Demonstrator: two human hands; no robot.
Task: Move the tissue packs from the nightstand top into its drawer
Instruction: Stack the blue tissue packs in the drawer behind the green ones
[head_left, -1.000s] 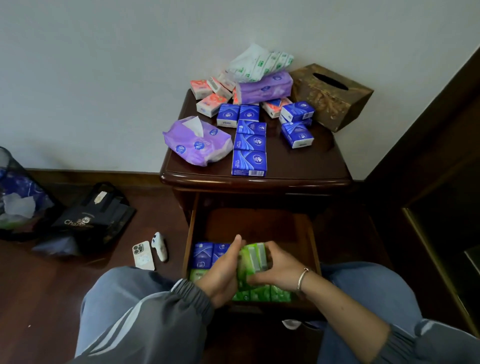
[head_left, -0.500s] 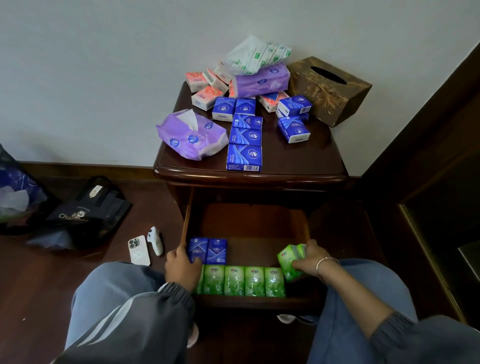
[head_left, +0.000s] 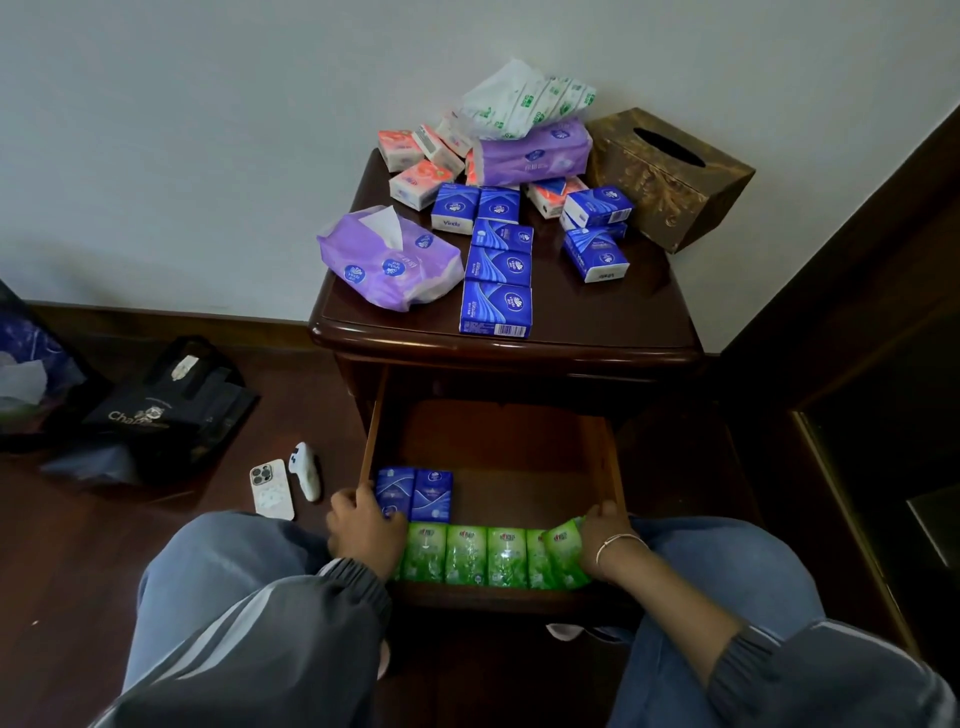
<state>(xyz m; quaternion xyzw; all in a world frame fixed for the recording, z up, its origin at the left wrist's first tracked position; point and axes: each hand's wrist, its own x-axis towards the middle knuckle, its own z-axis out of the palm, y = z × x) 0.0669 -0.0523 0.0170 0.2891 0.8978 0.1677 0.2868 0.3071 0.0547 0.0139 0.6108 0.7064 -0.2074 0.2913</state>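
Observation:
The nightstand (head_left: 649, 322) carries several blue tissue packs (head_left: 498, 265), pink packs (head_left: 415, 182), two purple soft packs (head_left: 389, 260) and a white-green wrapper (head_left: 524, 98). Its drawer (head_left: 498, 447) is pulled open below. Two blue packs (head_left: 415, 493) stand at the drawer's left, and a row of green packs (head_left: 467, 556) lines its front. My right hand (head_left: 602, 545) holds a tilted green pack (head_left: 563, 553) against the row's right end. My left hand (head_left: 363, 530) lies curled over the row's left end, touching the blue packs.
A brown tissue box (head_left: 670, 176) stands at the back right of the top. On the floor to the left lie a phone (head_left: 272, 488), a white device (head_left: 306, 470) and a black bag (head_left: 166, 410). Dark furniture (head_left: 857, 415) stands close on the right. My knees flank the drawer.
My hands parted from a green bundle at the drawer's middle. The green packs now stand in a row, and my right hand has brought the last one down to the right end.

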